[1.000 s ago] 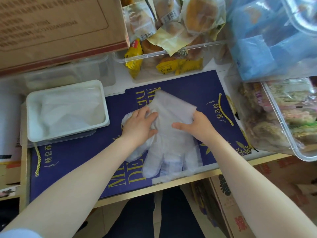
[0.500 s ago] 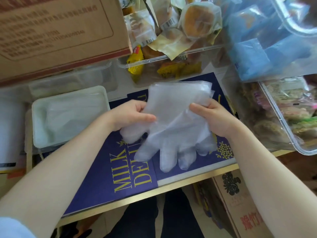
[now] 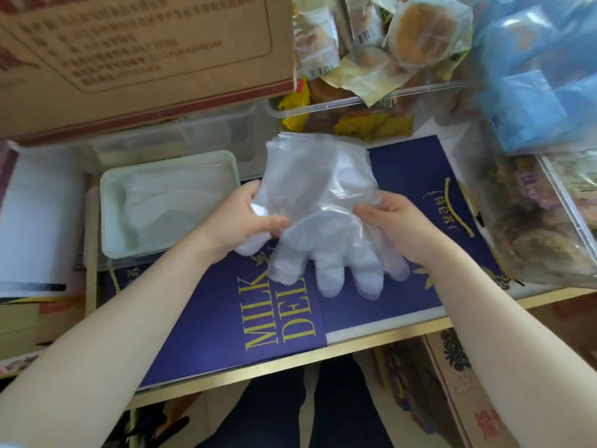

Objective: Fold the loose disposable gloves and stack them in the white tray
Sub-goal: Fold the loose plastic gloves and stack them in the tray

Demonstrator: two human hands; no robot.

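A clear plastic disposable glove (image 3: 319,202) hangs in the air above the blue mat, cuff up and fingers pointing down toward me. My left hand (image 3: 248,218) pinches its left edge near the thumb part. My right hand (image 3: 387,218) pinches its right edge. The white tray (image 3: 109,221) sits to the left of my hands on the table, with folded clear gloves (image 3: 171,202) lying inside it.
A blue mat (image 3: 226,318) with yellow lettering covers the table. A cardboard box (image 3: 135,53) overhangs the back left. Clear bins of wrapped snacks (image 3: 371,101) stand behind and at the right (image 3: 549,227). The table's gold front edge (image 3: 323,354) runs below my hands.
The glove lay flat on the mat under both hands a second ago. Both hands have lifted it off the mat and hold it up by its sides.
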